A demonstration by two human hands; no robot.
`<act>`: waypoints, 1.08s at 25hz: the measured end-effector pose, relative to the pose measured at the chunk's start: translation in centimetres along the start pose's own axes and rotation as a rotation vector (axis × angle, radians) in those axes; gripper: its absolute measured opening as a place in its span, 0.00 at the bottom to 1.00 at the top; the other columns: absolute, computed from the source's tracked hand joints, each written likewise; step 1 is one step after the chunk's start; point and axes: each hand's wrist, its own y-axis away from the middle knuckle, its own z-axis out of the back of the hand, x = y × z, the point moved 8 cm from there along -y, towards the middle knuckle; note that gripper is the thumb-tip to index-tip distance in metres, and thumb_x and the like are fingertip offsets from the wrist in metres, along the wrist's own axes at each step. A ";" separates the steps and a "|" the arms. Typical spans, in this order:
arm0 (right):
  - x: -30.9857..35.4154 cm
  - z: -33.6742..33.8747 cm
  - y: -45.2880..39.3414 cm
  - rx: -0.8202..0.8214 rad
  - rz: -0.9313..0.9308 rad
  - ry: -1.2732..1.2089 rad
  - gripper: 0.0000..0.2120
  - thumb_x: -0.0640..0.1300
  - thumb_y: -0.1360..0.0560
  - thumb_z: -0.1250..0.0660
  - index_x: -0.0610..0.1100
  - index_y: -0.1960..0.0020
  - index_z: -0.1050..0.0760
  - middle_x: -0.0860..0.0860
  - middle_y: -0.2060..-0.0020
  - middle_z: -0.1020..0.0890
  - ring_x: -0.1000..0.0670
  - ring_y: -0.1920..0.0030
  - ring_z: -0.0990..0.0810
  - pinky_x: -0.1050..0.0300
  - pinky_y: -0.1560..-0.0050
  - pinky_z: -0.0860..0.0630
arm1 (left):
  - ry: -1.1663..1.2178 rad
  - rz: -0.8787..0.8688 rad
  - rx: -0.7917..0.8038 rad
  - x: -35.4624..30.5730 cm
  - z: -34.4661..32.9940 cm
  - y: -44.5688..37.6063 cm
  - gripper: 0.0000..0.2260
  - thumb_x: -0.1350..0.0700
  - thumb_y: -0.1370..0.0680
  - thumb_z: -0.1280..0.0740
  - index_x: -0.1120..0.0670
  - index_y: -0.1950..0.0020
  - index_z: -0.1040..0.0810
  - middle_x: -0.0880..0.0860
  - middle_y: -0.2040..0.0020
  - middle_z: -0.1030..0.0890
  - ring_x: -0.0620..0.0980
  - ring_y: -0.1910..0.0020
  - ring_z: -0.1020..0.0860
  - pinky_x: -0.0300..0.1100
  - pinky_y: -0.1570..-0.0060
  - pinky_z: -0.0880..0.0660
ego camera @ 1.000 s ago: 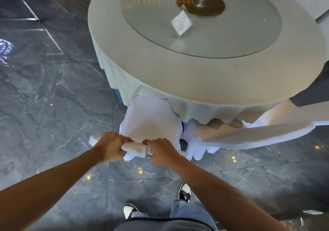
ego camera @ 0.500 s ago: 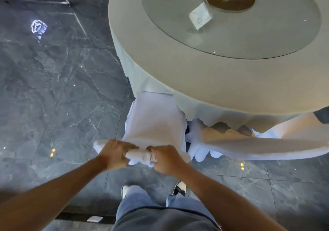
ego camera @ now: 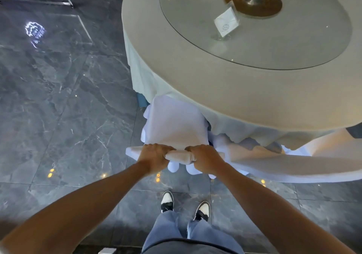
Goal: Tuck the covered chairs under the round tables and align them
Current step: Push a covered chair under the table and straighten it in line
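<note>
Left hand (ego camera: 154, 156) and right hand (ego camera: 205, 159) both clamped on the top rail of the white-covered chair (ego camera: 176, 124) — seat tucked under the near edge of the round table (ego camera: 195, 73), second covered chair (ego camera: 293, 161) just right.

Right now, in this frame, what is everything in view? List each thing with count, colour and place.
round table with pale cloth: one, grey-white, upper right.
round glass turntable: one, clear, on the table top.
brown disc: one, at the turntable's centre.
white card in clear stand: one, on the turntable.
white-covered chair: one, seat partly under the table edge.
second white-covered chair: one, to the right, beside it.
dark marble floor: grey, all around.
black-and-white shoes: two, bottom centre.
left hand: grips the chair's top rail.
right hand: grips the same rail.
</note>
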 end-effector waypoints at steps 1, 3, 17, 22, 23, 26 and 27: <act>-0.7 0.4 -0.1 0.019 -0.033 -0.010 0.21 0.41 0.26 0.33 0.50 0.34 0.25 0.46 0.49 0.17 0.42 0.49 0.19 0.55 0.56 0.30 | 0.017 -0.003 -0.003 -0.3 0.2 -0.7 0.17 0.51 0.25 0.36 0.36 0.39 0.22 0.44 0.47 0.16 0.51 0.50 0.19 0.44 0.53 0.30; -2.2 1.2 -0.4 0.023 -0.106 0.000 0.20 0.42 0.26 0.32 0.49 0.34 0.25 0.46 0.48 0.17 0.43 0.49 0.19 0.54 0.55 0.27 | 0.037 -0.014 -0.014 -0.7 0.3 -2.1 0.17 0.51 0.25 0.36 0.36 0.38 0.22 0.44 0.47 0.16 0.50 0.50 0.19 0.44 0.52 0.30; -20.6 3.1 13.5 -0.039 -0.485 -0.174 0.38 0.63 0.28 0.30 0.50 0.24 0.36 0.52 0.30 0.27 0.46 0.31 0.29 0.50 0.33 0.35 | -0.204 -0.263 0.252 -15.8 -2.8 -8.7 0.21 0.47 0.27 0.33 0.53 0.37 0.27 0.52 0.45 0.20 0.56 0.48 0.20 0.45 0.49 0.28; -28.1 2.4 19.4 0.137 -0.417 0.091 0.38 0.70 0.34 0.31 0.51 0.31 0.28 0.53 0.35 0.23 0.48 0.34 0.27 0.49 0.30 0.35 | -0.348 -0.079 0.282 -18.8 -5.5 -10.8 0.18 0.52 0.25 0.34 0.53 0.37 0.29 0.52 0.45 0.21 0.55 0.47 0.20 0.43 0.54 0.31; -28.8 2.2 19.8 0.153 -0.358 0.184 0.36 0.69 0.33 0.31 0.52 0.31 0.28 0.54 0.36 0.23 0.49 0.34 0.27 0.45 0.28 0.37 | -0.349 -0.050 0.285 -19.1 -6.0 -11.2 0.18 0.51 0.25 0.33 0.52 0.37 0.29 0.51 0.45 0.21 0.55 0.47 0.20 0.43 0.55 0.32; -29.7 2.1 20.9 0.149 -0.271 0.409 0.21 0.55 0.28 0.37 0.53 0.36 0.26 0.54 0.46 0.18 0.49 0.44 0.20 0.45 0.35 0.28 | -0.358 0.013 0.293 -18.9 -6.6 -11.7 0.15 0.54 0.26 0.34 0.51 0.40 0.28 0.51 0.48 0.20 0.54 0.49 0.20 0.43 0.55 0.32; -29.9 2.3 21.3 0.119 -0.293 0.415 0.17 0.52 0.27 0.39 0.53 0.39 0.24 0.53 0.50 0.17 0.49 0.49 0.18 0.49 0.42 0.23 | -0.381 0.026 0.294 -18.8 -6.8 -11.7 0.14 0.55 0.27 0.34 0.51 0.41 0.26 0.51 0.49 0.20 0.54 0.50 0.20 0.43 0.56 0.31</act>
